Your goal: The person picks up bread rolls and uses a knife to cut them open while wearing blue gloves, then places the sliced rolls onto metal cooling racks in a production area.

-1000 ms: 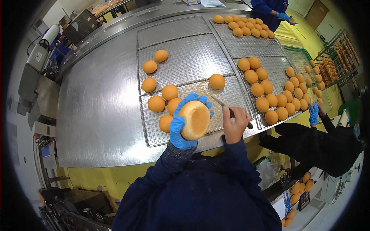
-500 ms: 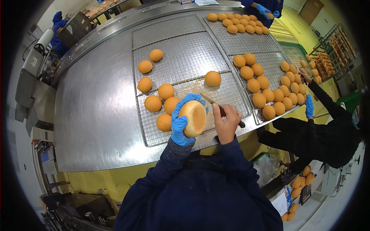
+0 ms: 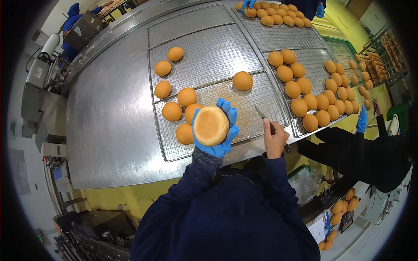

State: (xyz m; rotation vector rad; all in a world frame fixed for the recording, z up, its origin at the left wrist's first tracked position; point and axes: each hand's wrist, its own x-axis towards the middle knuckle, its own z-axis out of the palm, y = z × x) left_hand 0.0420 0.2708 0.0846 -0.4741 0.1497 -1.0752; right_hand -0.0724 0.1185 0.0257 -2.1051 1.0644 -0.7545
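My left hand, in a blue glove, is cupped around a round bun with its pale flat underside facing up. My right hand, bare, grips a knife whose blade points up-left over the wire rack. Blade and bun are apart. Several golden buns lie on the rack just left of my left hand, and one bun sits alone above it.
A second wire rack to the right carries several buns. The racks rest on a steel table. A co-worker's dark sleeve and blue-gloved hand reach in at right. Another blue-gloved hand touches buns at the far end.
My right hand with the knife has drawn away to the right, off the bun. My left hand has turned the bun so its flat side faces up more fully.
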